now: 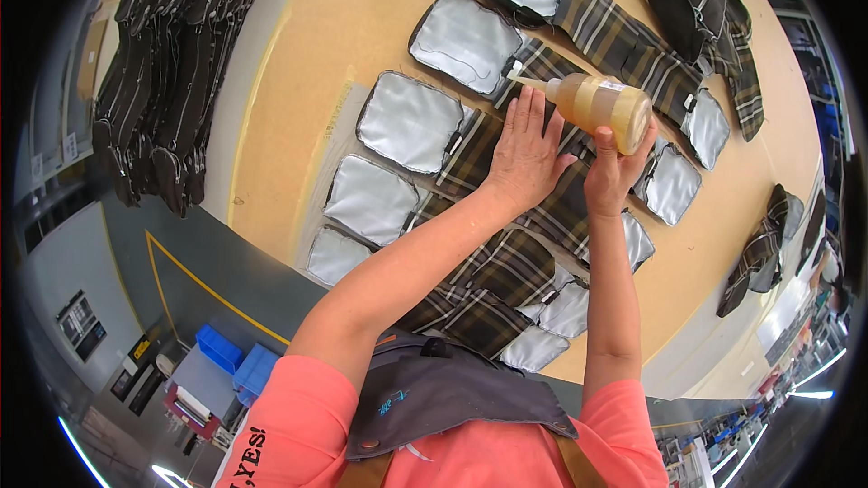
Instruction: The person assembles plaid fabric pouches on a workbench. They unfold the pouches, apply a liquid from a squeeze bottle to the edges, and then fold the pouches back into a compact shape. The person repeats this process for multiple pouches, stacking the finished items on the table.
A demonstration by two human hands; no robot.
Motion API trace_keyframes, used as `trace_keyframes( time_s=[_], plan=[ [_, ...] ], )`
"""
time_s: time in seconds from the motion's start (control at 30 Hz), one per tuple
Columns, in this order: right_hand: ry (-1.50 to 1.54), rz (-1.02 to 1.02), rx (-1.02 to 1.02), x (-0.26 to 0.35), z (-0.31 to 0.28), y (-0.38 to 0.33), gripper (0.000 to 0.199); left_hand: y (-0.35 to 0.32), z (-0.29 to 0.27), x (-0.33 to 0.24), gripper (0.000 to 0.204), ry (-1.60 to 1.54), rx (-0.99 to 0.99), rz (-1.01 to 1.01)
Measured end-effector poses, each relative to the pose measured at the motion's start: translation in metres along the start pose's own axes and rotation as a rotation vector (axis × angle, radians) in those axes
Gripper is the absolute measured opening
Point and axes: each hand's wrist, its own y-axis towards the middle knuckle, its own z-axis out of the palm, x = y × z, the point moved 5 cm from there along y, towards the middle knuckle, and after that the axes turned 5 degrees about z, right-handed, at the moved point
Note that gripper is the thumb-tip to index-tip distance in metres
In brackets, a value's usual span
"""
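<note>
My right hand (617,167) is wrapped round a squeeze bottle (599,104) of amber liquid, tilted with its thin nozzle pointing left. The nozzle tip is close to the seam where a plaid fabric strip (545,61) meets a silver-lined panel (466,41); I cannot tell whether it touches. Flat on the neighbouring plaid piece (475,155) lies my left hand (526,154), fingers stretched and thumb apart, just below the nozzle. Several such plaid pieces, with silvery panels at both ends, lie in an overlapping row across the table.
Dark zippered fabric pieces (176,72) are stacked at the table's left edge. A dark bundle (692,14) lies at the far right, and a smaller plaid piece (764,258) at the right. Blue bins (220,348) stand beyond the tan table (298,81) at lower left.
</note>
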Motion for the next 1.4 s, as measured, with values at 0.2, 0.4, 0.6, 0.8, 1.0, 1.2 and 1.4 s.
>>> trace_keyframes(
  time_s=[0.2,0.4,0.6,0.8,1.0,1.2,1.4],
  plan=[
    [-0.023,-0.009,-0.058,0.001,-0.001,0.004,0.069,0.001,-0.004,-0.002,0.067,-0.010,-0.052,0.019],
    [0.049,0.027,-0.027,-0.005,-0.005,-0.001,0.065,0.000,-0.001,0.000,0.066,-0.007,-0.013,0.000],
    [1.054,0.556,-0.052,-0.007,0.002,0.013,0.053,0.003,-0.007,-0.003,0.069,-0.059,-0.027,0.003],
    [1.593,0.475,0.031,0.032,-0.037,0.056,0.060,0.023,-0.018,-0.022,0.072,-0.059,-0.044,0.107],
    [1.382,0.364,-0.120,0.034,-0.077,0.068,0.061,0.117,-0.039,0.007,0.071,0.083,-0.312,0.056],
    [1.264,0.322,-0.175,0.028,-0.085,0.063,0.062,0.150,-0.012,0.029,0.072,0.081,-0.178,-0.039],
    [0.993,0.281,-0.277,0.023,-0.086,0.071,0.062,0.145,0.002,0.019,0.073,0.211,-0.138,0.079]
  ],
)
